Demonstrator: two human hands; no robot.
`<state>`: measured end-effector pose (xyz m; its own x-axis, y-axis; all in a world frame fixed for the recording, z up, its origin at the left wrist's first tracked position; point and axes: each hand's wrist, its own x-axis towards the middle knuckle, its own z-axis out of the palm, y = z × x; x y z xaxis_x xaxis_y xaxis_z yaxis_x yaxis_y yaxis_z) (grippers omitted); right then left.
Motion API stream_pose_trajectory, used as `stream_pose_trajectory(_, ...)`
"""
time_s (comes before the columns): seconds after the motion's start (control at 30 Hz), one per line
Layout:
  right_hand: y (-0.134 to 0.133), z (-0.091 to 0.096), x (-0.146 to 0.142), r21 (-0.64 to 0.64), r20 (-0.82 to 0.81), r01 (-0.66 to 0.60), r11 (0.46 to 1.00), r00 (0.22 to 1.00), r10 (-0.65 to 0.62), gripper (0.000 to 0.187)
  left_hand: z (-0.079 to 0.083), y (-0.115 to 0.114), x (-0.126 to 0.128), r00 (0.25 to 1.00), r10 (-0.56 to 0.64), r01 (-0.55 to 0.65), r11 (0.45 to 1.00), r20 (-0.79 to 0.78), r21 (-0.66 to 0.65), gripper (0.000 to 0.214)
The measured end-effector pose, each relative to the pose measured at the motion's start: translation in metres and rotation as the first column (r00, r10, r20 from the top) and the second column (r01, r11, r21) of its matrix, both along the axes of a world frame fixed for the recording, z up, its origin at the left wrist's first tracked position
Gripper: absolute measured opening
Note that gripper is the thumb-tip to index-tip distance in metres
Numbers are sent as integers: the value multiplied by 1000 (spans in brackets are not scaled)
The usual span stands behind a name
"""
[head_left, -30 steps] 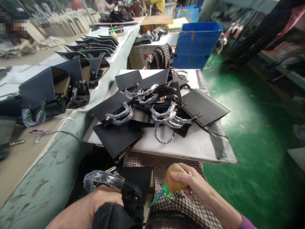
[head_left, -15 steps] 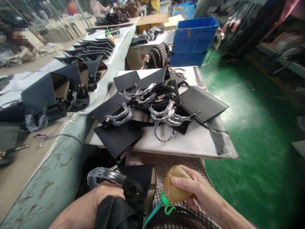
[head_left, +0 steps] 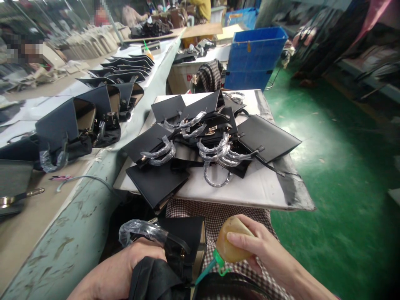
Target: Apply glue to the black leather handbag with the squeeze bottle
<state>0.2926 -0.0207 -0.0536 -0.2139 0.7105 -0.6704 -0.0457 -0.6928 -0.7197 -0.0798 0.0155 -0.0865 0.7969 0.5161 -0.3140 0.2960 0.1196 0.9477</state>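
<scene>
1. The left hand is clenching the soft, smooth black leather bag on the lap.
2. The right hand is curling closed around a rounded amber bottle, its tapered green nozzle pointing at the bag's edge.
3. Compared with a second ago, the nozzle is dipping slightly lower.

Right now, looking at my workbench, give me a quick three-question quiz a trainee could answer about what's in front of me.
1. True or false: the right hand holds a yellowish bottle with a green nozzle.
2. Which hand holds the nearest black bag? A left, B right.
3. Fill in: the crate behind the pile of bags is ___.
Key: 1 true; 2 A, the left hand; 3 blue.
</scene>
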Motion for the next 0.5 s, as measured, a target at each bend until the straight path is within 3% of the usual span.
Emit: stream_pose_trajectory(0.5, 7, -24, 9, 86, 294, -67, 994, 955, 39, 45, -2, 1, -2, 1000, 19, -18, 999, 16, -44, 56)
